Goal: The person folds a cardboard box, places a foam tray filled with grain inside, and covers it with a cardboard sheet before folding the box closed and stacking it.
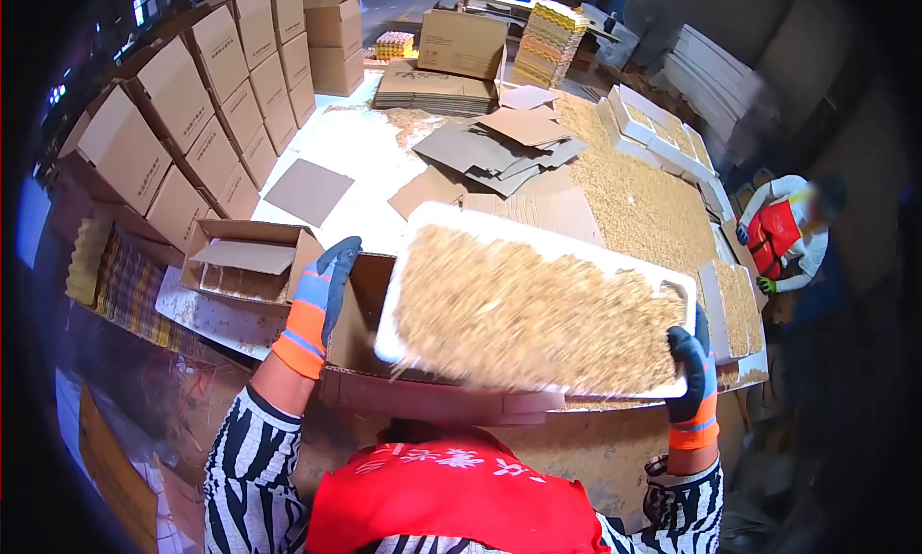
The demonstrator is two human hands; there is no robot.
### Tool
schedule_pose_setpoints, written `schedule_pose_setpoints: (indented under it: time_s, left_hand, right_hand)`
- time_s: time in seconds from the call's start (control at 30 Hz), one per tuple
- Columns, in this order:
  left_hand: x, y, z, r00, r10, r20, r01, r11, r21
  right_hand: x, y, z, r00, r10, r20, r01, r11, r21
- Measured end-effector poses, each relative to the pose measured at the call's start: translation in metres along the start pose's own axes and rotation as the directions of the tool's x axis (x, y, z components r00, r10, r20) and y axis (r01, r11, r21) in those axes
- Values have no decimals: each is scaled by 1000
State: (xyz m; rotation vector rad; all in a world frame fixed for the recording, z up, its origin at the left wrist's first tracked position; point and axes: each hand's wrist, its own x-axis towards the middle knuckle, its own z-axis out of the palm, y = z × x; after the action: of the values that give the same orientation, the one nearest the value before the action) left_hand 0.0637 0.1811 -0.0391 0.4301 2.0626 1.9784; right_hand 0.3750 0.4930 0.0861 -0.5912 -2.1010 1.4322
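A white tray (411,229) filled with tan flaky material (528,309) is tilted in front of me, blurred by motion, over an open cardboard box (370,309). My right hand (691,367), in a dark and orange glove, grips the tray's right end with its fingers curled over the rim. My left hand (331,280), gloved alike, is at the left side of the open box, just left of the tray. Its fingers are close together, and whether they hold the box edge cannot be made out. Some flakes hang below the tray's lower left edge.
Stacked cartons (197,103) line the left. A smaller open box (252,261) stands left of my left hand. Cardboard sheets (499,151) lie beyond the tray. Loose flakes (643,204) cover the table's right part. A co-worker (788,228) is at the right edge beside filled trays (735,309).
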Motion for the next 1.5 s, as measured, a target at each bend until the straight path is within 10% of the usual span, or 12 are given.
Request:
schedule_pose_setpoints:
  time_s: [0.1, 0.23, 0.37, 0.43, 0.5, 0.77, 0.97, 1.17, 1.23, 1.27, 1.4, 1.5]
  left_hand:
    - [2, -27, -19, 968, 133, 214, -124, 991, -53]
    - [-15, -6, -30, 856, -194, 479, 500, 543, -675]
    - [-24, 6, -33, 930, 7, 367, 181, 862, -474]
    - [-23, 4, -36, 937, 141, 321, -136, 990, -37]
    - [-24, 13, -27, 954, 49, 297, 22, 973, -232]
    - [-27, 20, -25, 877, 362, 316, -467, 800, 378]
    - [-33, 26, -9, 961, 210, 178, -209, 978, -29]
    - [-31, 20, -10, 965, 203, 164, -222, 970, 104]
    - [-27, 14, -7, 978, 174, 115, -159, 979, -126]
    - [-25, 15, -4, 985, 138, 104, -127, 986, -112]
    - [-14, 2, -1, 979, 194, 53, -187, 975, -120]
    - [-21, 19, 2, 981, 169, 90, -180, 974, 138]
  right_hand:
    - [1, -45, 48, 979, 200, 31, -202, 975, 89]
    - [10, -47, 70, 953, 298, 53, -302, 935, 185]
    - [12, -39, 70, 951, 293, 97, -306, 932, 195]
    - [6, -42, 66, 939, 330, 102, -344, 919, 195]
    - [1, -36, 63, 943, 323, 76, -331, 924, 192]
    - [-7, -38, 57, 947, 314, 68, -320, 936, 144]
    - [-5, -43, 58, 929, 354, 106, -368, 916, 159]
    - [16, -50, 69, 888, 350, 298, -313, 935, -168]
    - [14, -36, 65, 926, 127, 355, 231, 552, -801]
    - [15, -31, 70, 905, 267, 331, 142, 543, -828]
    - [0, 26, 62, 983, -63, 174, 141, 863, -485]
    - [-29, 90, 42, 945, 243, -218, -234, 970, 69]
